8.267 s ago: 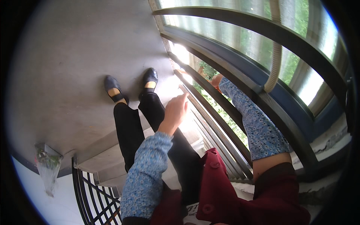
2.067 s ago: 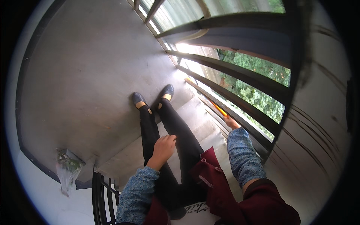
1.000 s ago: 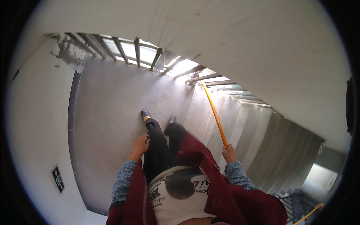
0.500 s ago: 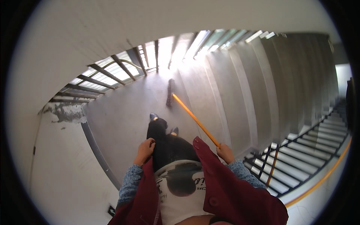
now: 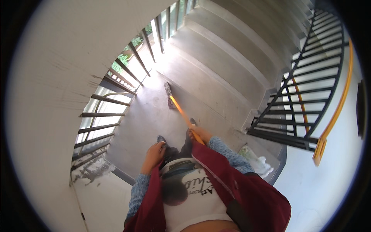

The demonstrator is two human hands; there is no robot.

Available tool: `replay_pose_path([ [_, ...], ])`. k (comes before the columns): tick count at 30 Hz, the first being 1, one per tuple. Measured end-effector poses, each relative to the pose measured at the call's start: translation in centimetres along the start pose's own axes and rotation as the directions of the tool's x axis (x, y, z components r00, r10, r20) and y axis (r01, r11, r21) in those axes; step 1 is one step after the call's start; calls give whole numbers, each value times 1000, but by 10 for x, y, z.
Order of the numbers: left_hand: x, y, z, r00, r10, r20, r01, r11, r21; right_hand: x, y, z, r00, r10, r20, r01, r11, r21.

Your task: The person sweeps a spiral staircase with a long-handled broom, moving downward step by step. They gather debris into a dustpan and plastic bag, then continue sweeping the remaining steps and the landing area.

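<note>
A broom [image 5: 180, 110] with an orange handle slants down in front of me. Its dark bristle head [image 5: 168, 92] rests on the grey landing, close to the barred window side. My right hand [image 5: 201, 133] is wrapped round the upper handle in front of my body. Beside my left thigh hangs my left hand [image 5: 154, 154], its fingers loosely bent and a little apart, with nothing visible in them. Both of my shoes show on the floor below, the left shoe [image 5: 161, 139] just past that hand.
Concrete steps [image 5: 228, 46] run off at the upper right. A black railing [image 5: 297, 104] with an orange handrail [image 5: 340, 104] stands on the right. Dark window bars [image 5: 104, 116] line the left. A whitish plastic bag [image 5: 261, 164] lies by the right wall.
My view and body have turned to the right, bringing the bag into sight. My right hand, still on the broom, has come inward in front of me, and my right foot has shifted forward.
</note>
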State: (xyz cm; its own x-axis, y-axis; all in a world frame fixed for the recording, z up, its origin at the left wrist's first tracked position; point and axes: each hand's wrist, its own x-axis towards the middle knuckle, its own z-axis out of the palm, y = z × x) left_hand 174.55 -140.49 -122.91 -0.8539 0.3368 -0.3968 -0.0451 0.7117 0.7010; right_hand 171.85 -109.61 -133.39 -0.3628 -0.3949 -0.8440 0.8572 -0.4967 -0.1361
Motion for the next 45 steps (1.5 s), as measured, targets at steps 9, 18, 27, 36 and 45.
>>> replay_pose_path([
  [9,-56,-9,-62,992,66,108,-55,993,-103,-22,63,33,937,-290,197,189,892,411],
  [18,33,154,-41,700,612,369,-593,785,-177,-134,77,43,868,-482,-120,422,588,690],
  [27,120,227,68,570,727,383,-556,685,-471,-84,0,-84,601,-780,-175,781,620,-78],
  [36,140,222,9,890,443,110,-420,889,-182,-3,-91,-58,410,-765,497,855,132,-502],
  [45,55,195,-85,945,271,-181,-255,961,107,14,-81,143,918,-294,264,325,942,-80],
])
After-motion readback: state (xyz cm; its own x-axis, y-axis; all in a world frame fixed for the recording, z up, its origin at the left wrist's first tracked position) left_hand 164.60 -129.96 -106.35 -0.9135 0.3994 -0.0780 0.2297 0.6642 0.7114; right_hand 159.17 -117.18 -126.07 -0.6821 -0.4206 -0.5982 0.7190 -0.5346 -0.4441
